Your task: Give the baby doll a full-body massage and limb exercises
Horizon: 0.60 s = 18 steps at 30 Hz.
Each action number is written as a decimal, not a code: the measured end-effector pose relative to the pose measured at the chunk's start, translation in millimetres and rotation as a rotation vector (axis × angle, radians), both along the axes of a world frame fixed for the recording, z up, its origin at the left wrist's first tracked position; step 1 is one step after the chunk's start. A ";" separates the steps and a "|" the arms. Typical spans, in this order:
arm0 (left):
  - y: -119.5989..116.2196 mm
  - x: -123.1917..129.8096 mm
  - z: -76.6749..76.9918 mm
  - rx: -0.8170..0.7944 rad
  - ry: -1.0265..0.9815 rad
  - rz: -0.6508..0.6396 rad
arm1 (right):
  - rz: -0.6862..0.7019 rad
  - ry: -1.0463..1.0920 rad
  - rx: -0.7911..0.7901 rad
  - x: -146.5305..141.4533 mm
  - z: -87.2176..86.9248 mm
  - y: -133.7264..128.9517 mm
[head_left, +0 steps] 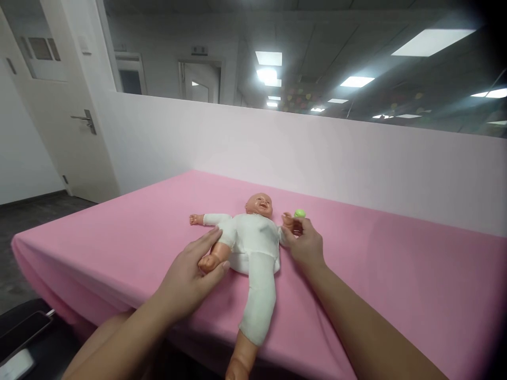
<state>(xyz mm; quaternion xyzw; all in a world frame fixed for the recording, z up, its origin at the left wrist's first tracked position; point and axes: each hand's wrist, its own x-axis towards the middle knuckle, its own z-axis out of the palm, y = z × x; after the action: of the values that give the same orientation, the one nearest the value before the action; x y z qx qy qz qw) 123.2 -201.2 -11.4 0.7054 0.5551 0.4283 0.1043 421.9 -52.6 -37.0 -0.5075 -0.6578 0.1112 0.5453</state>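
Observation:
A baby doll [255,232] with a white cloth body lies on its back on the pink-covered table [150,211], its head toward the wall. My left hand [194,272] is around the doll's bent leg at the left, thumb apart from the fingers, the foot lying between them. The doll's other leg stretches toward me over the table's edge. On the right, my right hand [304,240] is closed around the doll's arm near its small hand. A small bright green round object [300,213] shows just behind my right fingers; whether they touch it is unclear.
A white low wall [336,163] with a window above runs along the table's back. A closed door [59,105] stands at the left. Low at the left, a phone [24,332] and a white object [18,364] lie on a dark surface.

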 end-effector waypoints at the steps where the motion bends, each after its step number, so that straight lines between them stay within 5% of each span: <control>1: 7.4 2.9 4.2 -0.016 0.010 -0.003 | 0.024 -0.079 0.028 -7.0 -0.2 -2.2; 7: 45.8 16.5 14.8 -0.110 0.027 -0.058 | 0.149 -0.419 0.141 -25.4 -5.2 -6.1; 18: 69.8 10.6 -7.0 -0.228 -0.214 -0.105 | 0.167 -0.570 0.051 -33.3 6.3 -16.3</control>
<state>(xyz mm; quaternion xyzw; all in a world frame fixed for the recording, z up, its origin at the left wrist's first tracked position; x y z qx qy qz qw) 133.8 -131.4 -18.4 0.6674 0.5480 0.4293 0.2645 388.6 -69.0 -30.7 -0.4485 -0.8266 -0.0077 0.3399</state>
